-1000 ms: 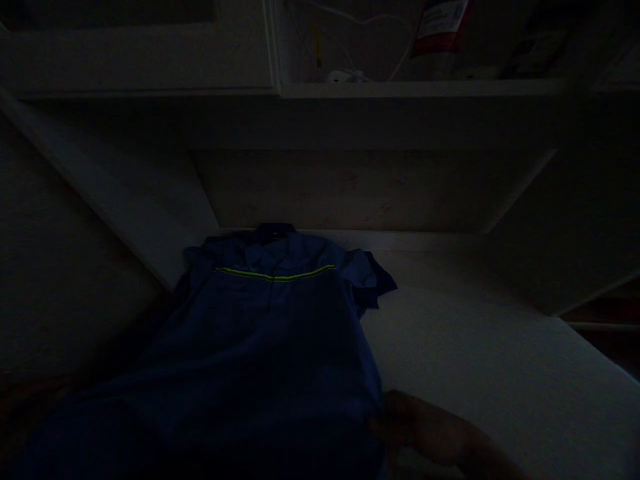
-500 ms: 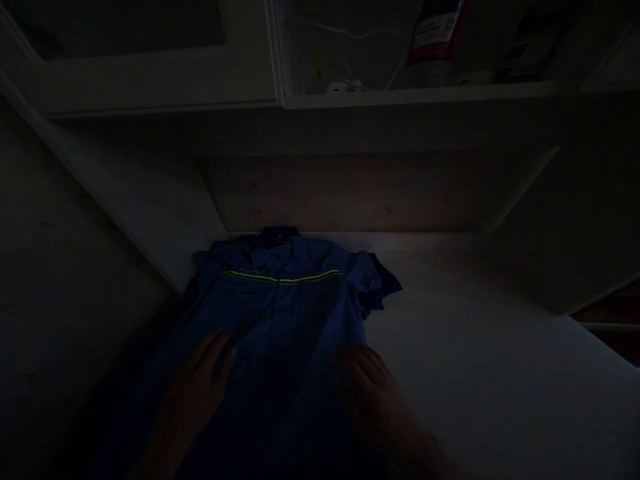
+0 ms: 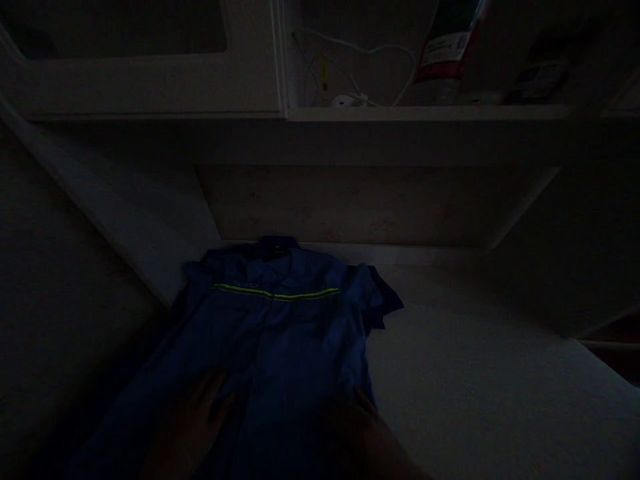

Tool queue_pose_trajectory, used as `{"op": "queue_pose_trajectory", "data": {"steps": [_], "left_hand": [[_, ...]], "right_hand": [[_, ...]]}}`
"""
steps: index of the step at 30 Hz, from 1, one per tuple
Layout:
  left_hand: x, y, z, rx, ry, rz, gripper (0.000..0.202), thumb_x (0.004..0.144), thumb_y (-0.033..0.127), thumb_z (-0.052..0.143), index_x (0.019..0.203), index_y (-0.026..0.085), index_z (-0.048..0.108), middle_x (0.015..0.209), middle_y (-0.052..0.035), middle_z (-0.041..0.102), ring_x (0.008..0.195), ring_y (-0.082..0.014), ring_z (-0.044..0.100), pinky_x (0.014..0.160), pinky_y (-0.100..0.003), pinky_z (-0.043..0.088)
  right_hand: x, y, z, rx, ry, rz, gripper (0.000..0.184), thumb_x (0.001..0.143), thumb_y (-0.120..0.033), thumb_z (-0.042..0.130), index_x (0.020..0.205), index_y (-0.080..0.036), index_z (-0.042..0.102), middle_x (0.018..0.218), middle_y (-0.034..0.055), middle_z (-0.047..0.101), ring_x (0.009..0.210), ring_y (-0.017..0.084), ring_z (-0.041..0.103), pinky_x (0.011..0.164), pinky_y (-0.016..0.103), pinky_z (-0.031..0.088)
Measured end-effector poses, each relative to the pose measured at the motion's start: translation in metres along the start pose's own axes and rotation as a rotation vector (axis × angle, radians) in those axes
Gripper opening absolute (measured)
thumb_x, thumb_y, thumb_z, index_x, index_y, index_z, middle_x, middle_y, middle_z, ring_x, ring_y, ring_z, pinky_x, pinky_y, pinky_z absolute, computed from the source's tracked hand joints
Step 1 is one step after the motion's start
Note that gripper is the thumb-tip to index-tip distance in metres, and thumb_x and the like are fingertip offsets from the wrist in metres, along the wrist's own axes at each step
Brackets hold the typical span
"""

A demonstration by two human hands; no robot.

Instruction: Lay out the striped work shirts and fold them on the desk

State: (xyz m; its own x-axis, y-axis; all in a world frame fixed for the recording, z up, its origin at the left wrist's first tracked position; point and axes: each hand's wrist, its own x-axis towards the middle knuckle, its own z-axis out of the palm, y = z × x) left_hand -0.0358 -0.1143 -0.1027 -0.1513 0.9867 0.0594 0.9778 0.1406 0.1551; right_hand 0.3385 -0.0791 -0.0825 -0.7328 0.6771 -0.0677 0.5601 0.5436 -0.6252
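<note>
A blue short-sleeved shirt (image 3: 295,347) with a yellow-green stripe across its chest is spread out, collar toward the back. Darker blue cloth (image 3: 387,300) shows from beneath it at the collar and the right sleeve. Over the left half of the shirt front lies my left hand (image 3: 193,423), fingers stretched and apart. My right hand (image 3: 357,427) rests at the shirt's right side, low in view; its fingers are dim, though some look extended. The shirt's lower end is lost in the dark.
The pale surface (image 3: 475,373) extends to the right of the shirt. Above hangs a cabinet (image 3: 250,87) whose open shelf (image 3: 425,113) holds a white cable (image 3: 370,50) and a red-and-white package (image 3: 445,50). A side panel (image 3: 135,200) borders the left.
Both hands have moved down along the shirt toward me. The whole view has shifted slightly, so the shelf and shirt sit lower. The shirt's chest looks a little flatter.
</note>
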Motion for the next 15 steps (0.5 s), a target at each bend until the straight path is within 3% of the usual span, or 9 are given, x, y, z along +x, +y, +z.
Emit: {"op": "queue_pose_trajectory", "data": {"steps": [2, 5, 9, 12, 15], "left_hand": [[-0.006, 0.004, -0.009, -0.022, 0.046, 0.007, 0.05, 0.09, 0.052, 0.043, 0.119, 0.023, 0.072, 0.13, -0.0083, 0.068, 0.119, -0.029, 0.064, 0.106, -0.046, 0.049], [-0.018, 0.007, -0.011, -0.128, 0.115, 0.0, 0.047, 0.091, 0.053, 0.041, 0.112, 0.027, 0.074, 0.117, -0.0043, 0.075, 0.103, -0.0258, 0.072, 0.092, -0.039, 0.059], [-0.023, 0.02, 0.002, -0.224, 0.12, 0.065, 0.044, 0.092, 0.052, 0.04, 0.103, 0.032, 0.077, 0.106, -0.0022, 0.077, 0.091, -0.0244, 0.075, 0.075, -0.032, 0.063], [-0.018, 0.044, 0.009, -0.306, 0.1, 0.066, 0.039, 0.095, 0.047, 0.041, 0.1, 0.033, 0.076, 0.095, 0.0006, 0.079, 0.082, -0.0194, 0.076, 0.067, -0.023, 0.062], [-0.011, 0.074, 0.01, -0.413, 0.103, 0.119, 0.036, 0.096, 0.044, 0.043, 0.099, 0.033, 0.076, 0.092, 0.002, 0.08, 0.079, -0.0166, 0.076, 0.066, -0.018, 0.06]], "right_hand": [[-0.009, -0.003, -0.015, 0.138, 0.08, 0.162, 0.037, 0.101, -0.043, 0.042, 0.12, -0.026, 0.069, 0.118, 0.0052, 0.072, 0.109, 0.021, 0.067, 0.099, 0.034, 0.049], [-0.024, 0.012, -0.023, 0.269, 0.265, 0.325, 0.044, 0.101, -0.047, 0.036, 0.101, -0.023, 0.073, 0.099, 0.0056, 0.075, 0.089, 0.019, 0.07, 0.077, 0.027, 0.053], [-0.041, 0.066, -0.013, 0.176, 0.462, 0.507, 0.049, 0.098, -0.05, 0.034, 0.107, -0.022, 0.073, 0.111, 0.0094, 0.075, 0.1, 0.024, 0.071, 0.085, 0.032, 0.054], [-0.06, 0.114, -0.01, -0.027, 0.543, 0.634, 0.049, 0.094, -0.047, 0.034, 0.112, -0.023, 0.073, 0.118, 0.0098, 0.073, 0.105, 0.027, 0.07, 0.091, 0.037, 0.054], [-0.085, 0.157, -0.019, -0.258, 0.616, 0.655, 0.049, 0.093, -0.043, 0.033, 0.117, -0.022, 0.071, 0.121, 0.0106, 0.071, 0.11, 0.03, 0.066, 0.097, 0.044, 0.05]]}}
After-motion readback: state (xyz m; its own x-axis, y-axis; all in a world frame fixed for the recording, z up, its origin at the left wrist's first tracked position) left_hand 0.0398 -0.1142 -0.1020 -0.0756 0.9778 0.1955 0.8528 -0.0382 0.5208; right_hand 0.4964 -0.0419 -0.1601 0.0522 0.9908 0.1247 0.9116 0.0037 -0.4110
